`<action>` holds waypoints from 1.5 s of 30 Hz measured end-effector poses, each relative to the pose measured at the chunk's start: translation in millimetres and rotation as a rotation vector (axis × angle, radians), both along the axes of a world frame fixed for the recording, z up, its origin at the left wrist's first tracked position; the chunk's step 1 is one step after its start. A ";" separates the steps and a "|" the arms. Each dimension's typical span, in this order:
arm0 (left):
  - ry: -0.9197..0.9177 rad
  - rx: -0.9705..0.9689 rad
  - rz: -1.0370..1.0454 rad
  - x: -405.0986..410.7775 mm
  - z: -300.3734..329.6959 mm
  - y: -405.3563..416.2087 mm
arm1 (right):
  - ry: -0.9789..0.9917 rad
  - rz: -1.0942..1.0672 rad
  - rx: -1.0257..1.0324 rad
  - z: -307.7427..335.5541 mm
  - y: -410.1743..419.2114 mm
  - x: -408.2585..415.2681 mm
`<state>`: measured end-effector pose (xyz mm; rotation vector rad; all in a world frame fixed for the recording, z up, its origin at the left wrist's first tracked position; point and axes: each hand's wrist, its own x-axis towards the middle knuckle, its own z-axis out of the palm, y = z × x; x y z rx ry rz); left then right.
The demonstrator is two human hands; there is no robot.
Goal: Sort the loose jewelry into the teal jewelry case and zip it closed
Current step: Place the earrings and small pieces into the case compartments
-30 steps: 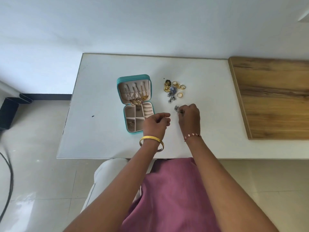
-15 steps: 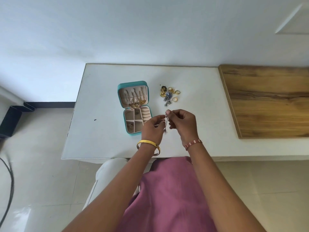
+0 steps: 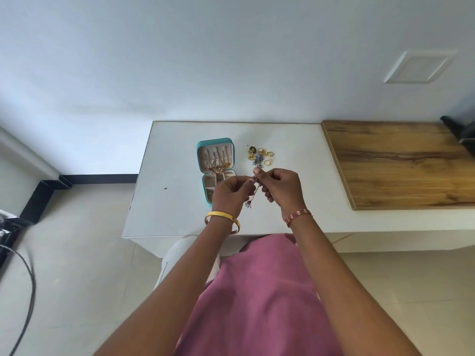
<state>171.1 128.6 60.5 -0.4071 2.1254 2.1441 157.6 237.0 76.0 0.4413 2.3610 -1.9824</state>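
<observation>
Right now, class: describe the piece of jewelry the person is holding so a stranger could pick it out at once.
Start at the white table, then the open teal jewelry case. Just right of it, the left hand and right hand pinch a silvery dangling earring. Unlike the loose jewelry pile behind, it hangs in the air.

White table against a pale wall, wood board on its right part. Teal jewelry case lies open, lid tipped back w/ gold chains hung inside; tray half nearer the person, partly hidden by left hand. Just right of the case: small pile of loose jewelry, gold rings plus a blue-silver piece. Both hands raised over the table's front, fingertips meeting. Left hand and right hand each pinch the top of a silver earring, which dangles between them. Gold bangle on left wrist, red-white bracelet on right. Pink garment below, tiled floor around.
</observation>
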 end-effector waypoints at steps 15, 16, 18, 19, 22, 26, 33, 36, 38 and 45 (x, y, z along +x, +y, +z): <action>0.035 0.258 0.060 38.4 45.1 -12.1 | -0.060 0.127 -0.328 44.0 -6.9 47.4; 0.039 0.271 0.068 40.3 47.3 -13.5 | -0.048 0.158 -0.326 46.3 -6.0 50.8; 0.046 0.263 0.069 43.8 50.3 -15.4 | -0.017 0.194 -0.279 49.2 -6.4 56.5; 0.047 0.249 0.066 45.5 51.2 -16.2 | -0.002 0.195 -0.246 50.6 -7.6 58.7; 0.047 0.207 0.056 49.5 53.2 -18.5 | 0.036 0.164 -0.150 54.3 -13.0 63.1; 0.064 0.190 0.071 53.4 55.9 -22.9 | 0.079 0.149 -0.085 57.8 -15.8 66.4; 0.068 0.265 0.058 59.6 60.6 -26.3 | 0.131 0.123 -0.007 65.0 -18.4 70.6; 0.121 0.213 0.024 63.6 62.9 -26.3 | 0.200 0.072 0.096 66.2 -19.2 72.1; 0.188 0.119 -0.012 66.0 62.6 -26.6 | 0.215 0.047 0.135 66.8 -19.2 72.2; 0.263 -0.010 0.003 64.6 59.7 -28.7 | 0.204 0.082 0.104 74.6 -19.3 74.2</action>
